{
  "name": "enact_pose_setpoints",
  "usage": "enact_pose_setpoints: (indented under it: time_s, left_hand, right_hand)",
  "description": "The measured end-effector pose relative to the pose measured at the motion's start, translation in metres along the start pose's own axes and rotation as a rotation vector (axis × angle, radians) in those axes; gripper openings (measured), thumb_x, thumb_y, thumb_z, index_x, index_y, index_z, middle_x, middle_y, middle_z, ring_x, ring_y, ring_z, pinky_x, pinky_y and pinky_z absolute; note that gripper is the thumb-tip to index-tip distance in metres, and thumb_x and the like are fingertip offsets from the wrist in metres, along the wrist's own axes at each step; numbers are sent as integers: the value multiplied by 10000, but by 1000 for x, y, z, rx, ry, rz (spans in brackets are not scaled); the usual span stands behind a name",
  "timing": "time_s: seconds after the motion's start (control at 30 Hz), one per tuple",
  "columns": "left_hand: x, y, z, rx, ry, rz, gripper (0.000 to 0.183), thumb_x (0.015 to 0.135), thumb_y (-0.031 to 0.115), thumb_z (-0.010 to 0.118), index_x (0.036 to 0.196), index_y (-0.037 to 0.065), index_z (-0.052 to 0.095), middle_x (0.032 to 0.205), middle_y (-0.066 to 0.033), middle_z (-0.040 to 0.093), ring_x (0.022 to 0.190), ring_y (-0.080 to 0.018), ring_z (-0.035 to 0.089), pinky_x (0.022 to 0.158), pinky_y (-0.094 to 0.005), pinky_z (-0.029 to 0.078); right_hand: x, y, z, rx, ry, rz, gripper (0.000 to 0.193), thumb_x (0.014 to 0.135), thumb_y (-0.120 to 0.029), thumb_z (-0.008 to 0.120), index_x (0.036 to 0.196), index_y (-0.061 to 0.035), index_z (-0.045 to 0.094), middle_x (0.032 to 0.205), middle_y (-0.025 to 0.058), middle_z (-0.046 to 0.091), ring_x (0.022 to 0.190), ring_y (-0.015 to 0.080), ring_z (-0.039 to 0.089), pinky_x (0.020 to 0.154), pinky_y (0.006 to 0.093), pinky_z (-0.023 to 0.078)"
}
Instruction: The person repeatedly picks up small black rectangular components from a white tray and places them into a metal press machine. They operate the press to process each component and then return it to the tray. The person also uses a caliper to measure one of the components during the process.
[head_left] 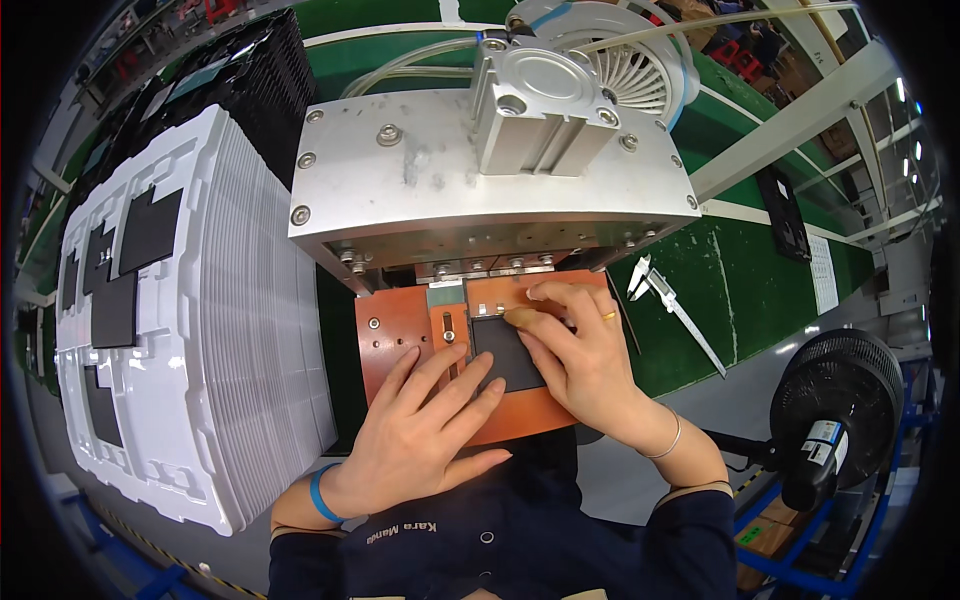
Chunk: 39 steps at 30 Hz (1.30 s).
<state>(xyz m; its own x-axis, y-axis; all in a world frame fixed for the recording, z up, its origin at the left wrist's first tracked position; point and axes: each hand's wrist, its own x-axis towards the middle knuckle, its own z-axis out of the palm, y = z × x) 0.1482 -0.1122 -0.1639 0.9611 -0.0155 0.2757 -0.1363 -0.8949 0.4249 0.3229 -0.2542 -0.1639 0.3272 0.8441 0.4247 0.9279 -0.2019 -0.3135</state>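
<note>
A flat black rectangular sheet (503, 358) lies on the orange base plate (520, 412) of a metal press (440, 165). My left hand (425, 425) rests palm down at the sheet's left side. Its fingers are spread over the plate and a narrow orange bar (449, 322) with a screw in a slot, and some tips reach the sheet's left edge. My right hand (580, 360) leans over the right side of the sheet, its index finger and thumb drawn together near the far edge. Whatever the pinch holds is too small to make out. Small shiny metal pieces (484, 309) sit just beyond the sheet.
On the left stands a tall stack of white plastic trays (215, 300), the face tray carrying black sheets. Black trays (260, 80) are stacked behind. A caliper (675, 305) lies on the green bench (700, 345) at right, with a black fan (835, 400) beyond its edge.
</note>
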Motion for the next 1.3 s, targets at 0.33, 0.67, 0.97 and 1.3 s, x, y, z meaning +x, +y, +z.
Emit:
enact_pose_setpoints:
  time_s: [0.33,0.67,0.97,1.3]
  left_hand:
    - [1,1,-2,15,-5,-4,604,748,484,752,1196,91,653,1335,-110,565,1262,-360,486,1035,-547,399]
    - [16,0,-8,-12,-14,-55,733,774,573,697,1261,34,597,1374,-158,512,1303,-355,432,1049,-542,364]
    - [24,-8,-5,7,-56,-124,740,787,599,670,1287,59,592,1423,-126,480,1337,-360,390,1032,-572,359]
    - [24,-8,-8,-2,-91,-149,728,799,618,648,1295,88,602,1430,-105,488,1341,-340,405,1040,-581,347]
  right_hand:
    - [0,-2,-1,-39,38,33,394,774,-83,722,1160,-74,643,1169,77,568,1013,266,545,832,412,436]
    - [-11,12,-16,189,-118,-29,359,722,-198,800,1029,-52,685,1157,88,628,1034,283,566,888,383,478]
    - [5,24,-9,240,-105,-51,322,721,-198,806,987,-51,697,1111,91,645,1002,277,575,855,372,494]
    - [8,23,-11,261,-127,-25,326,699,-197,814,963,-46,698,1118,81,647,1012,267,579,848,368,498]
